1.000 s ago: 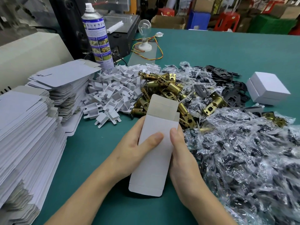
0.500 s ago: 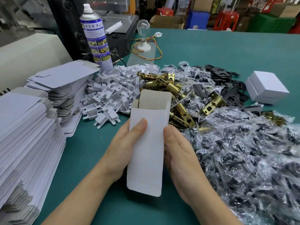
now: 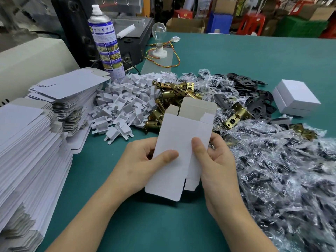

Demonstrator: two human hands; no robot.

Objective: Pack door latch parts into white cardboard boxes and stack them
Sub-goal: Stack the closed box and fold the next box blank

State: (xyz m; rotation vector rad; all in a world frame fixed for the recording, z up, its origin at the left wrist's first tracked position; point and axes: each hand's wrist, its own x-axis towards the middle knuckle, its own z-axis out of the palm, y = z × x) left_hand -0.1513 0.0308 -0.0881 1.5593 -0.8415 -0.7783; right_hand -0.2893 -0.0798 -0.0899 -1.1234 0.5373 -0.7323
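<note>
Left hand (image 3: 143,160) pinching box (image 3: 181,142) at frame centre, thumb curled over front. Right hand (image 3: 216,166) gripping box's right edge, thumb on front too. Box held above table (image 3: 236,57), top flaps open. Behind it, brass latches (image 3: 169,104). Centre left, white clips (image 3: 123,106). Upper right, closed box (image 3: 296,97).

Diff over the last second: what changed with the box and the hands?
The white box went from a flat blank to a partly opened sleeve, top flaps spread. Both the left hand and right hand kept hold, thumbs on its front. The brass latches, blank stacks and closed box stayed put.
</note>
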